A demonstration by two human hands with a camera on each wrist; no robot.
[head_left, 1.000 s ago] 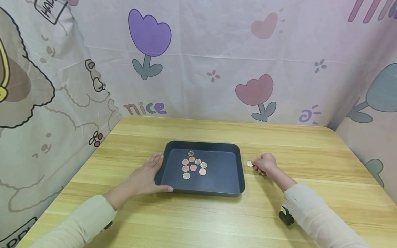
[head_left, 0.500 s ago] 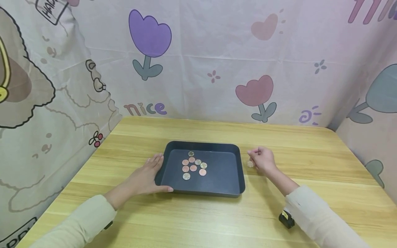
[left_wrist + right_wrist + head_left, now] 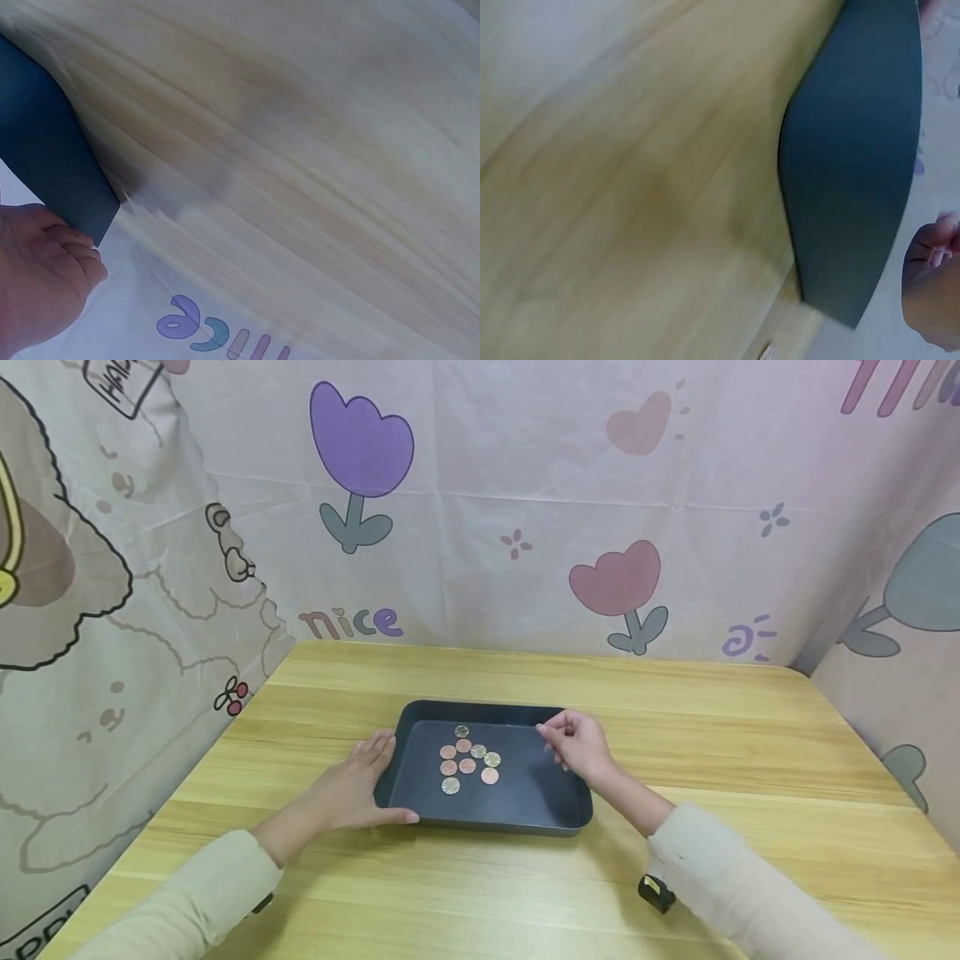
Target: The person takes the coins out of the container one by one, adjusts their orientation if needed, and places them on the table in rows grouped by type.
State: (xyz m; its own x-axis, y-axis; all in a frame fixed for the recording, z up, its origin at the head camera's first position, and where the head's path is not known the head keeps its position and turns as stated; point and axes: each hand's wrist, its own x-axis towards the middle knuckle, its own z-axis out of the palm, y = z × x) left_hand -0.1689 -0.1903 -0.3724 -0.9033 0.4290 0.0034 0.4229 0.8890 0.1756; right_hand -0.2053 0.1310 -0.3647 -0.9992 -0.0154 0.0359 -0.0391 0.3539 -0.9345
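Observation:
A dark baking tray (image 3: 517, 806) lies on the wooden table in the head view, with several copper-coloured and gold-coloured coins (image 3: 467, 766) in its left half. My left hand (image 3: 348, 789) spans the tray's near left corner. Its straight fingers lie along the left wall, the thumb along the front. Over the tray's right side hovers my right hand (image 3: 581, 747); thumb and index finger pinch together on a coin hidden by the fingertips. In the right wrist view, the curled right hand (image 3: 934, 281) shows past the tray wall (image 3: 847, 165).
A small coin (image 3: 766, 351) lies on the table at the bottom edge of the right wrist view. The wooden table (image 3: 480, 893) extends around the tray. A printed cloth (image 3: 480, 510) hangs behind and at both sides. Black wrist devices (image 3: 657, 893) sit under the sleeves.
My right hand has risen from beside the coin on the table and moved left, over the tray's right side. The left hand and tray have stayed in place.

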